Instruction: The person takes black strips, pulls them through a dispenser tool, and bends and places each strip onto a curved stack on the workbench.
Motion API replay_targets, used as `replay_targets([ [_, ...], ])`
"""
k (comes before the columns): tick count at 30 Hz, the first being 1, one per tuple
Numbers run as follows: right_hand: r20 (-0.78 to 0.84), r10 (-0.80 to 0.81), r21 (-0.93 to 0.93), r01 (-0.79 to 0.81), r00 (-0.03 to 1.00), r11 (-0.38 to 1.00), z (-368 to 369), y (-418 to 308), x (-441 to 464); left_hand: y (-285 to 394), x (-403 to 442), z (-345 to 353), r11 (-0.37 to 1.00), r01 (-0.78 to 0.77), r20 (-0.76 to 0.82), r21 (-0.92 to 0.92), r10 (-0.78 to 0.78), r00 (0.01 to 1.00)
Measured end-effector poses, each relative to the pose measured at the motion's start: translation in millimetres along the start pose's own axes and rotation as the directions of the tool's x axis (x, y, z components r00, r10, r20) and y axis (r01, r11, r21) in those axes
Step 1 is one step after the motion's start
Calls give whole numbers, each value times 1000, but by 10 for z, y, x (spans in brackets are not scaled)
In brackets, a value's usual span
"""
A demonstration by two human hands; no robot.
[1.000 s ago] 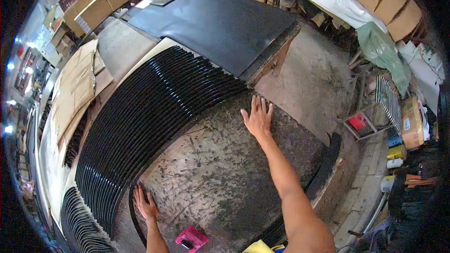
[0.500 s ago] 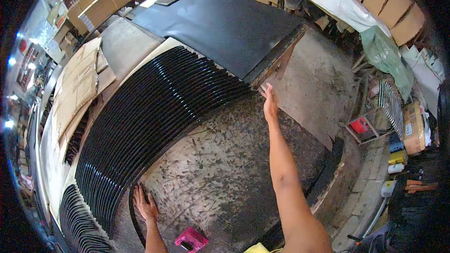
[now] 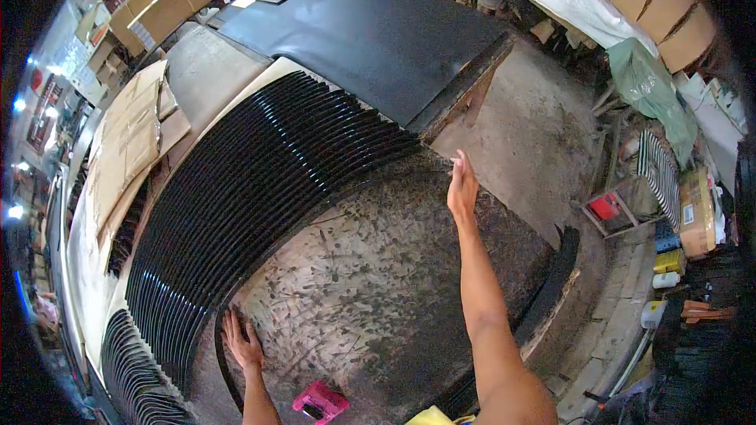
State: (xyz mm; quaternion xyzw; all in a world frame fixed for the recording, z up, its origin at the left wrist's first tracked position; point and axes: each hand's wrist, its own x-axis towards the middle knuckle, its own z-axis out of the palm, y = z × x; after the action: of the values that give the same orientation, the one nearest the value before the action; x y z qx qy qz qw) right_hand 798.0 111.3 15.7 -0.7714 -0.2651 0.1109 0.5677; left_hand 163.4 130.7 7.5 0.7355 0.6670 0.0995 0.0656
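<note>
Rows of glossy black strips (image 3: pixel 260 181) lie side by side in a curved array on the worktable (image 3: pixel 331 291). My left hand (image 3: pixel 242 340) rests flat on the table with its fingers spread, beside a single black strip (image 3: pixel 221 346) that runs along the near side of the array. Its fingertips are close to that strip; whether they touch it I cannot tell. Over the right side of the table my right hand (image 3: pixel 463 186) is stretched out, fingers extended and nothing visible in them, just right of the strips' far end. A pink object (image 3: pixel 321 403) with a black part lies near my left forearm.
Beyond the strips lies a large black sheet (image 3: pixel 378 39) on a raised surface. Flattened cardboard (image 3: pixel 130 142) is at the left. A bundle of dark strips (image 3: pixel 551 283) lies along the table's right edge. Past it stand a small frame stool (image 3: pixel 610 208) and a carton (image 3: pixel 697 212).
My right hand has shifted slightly right and toward me, away from the strips' far end. The left hand stays in nearly the same place. The view has tilted slightly.
</note>
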Motion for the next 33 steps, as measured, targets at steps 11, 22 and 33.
replay_targets([
  [11,530,4,241,-156,848,958,62,31,547,7,7,-10,998,-55,-27,-31,54,998],
  [22,543,23,254,-190,839,948,164,126,510,-23,-5,17,999,-34,-25,1,34,999],
  [33,340,-232,-665,408,911,626,-51,113,188,12,-1,-5,999,-29,-24,-39,28,999],
])
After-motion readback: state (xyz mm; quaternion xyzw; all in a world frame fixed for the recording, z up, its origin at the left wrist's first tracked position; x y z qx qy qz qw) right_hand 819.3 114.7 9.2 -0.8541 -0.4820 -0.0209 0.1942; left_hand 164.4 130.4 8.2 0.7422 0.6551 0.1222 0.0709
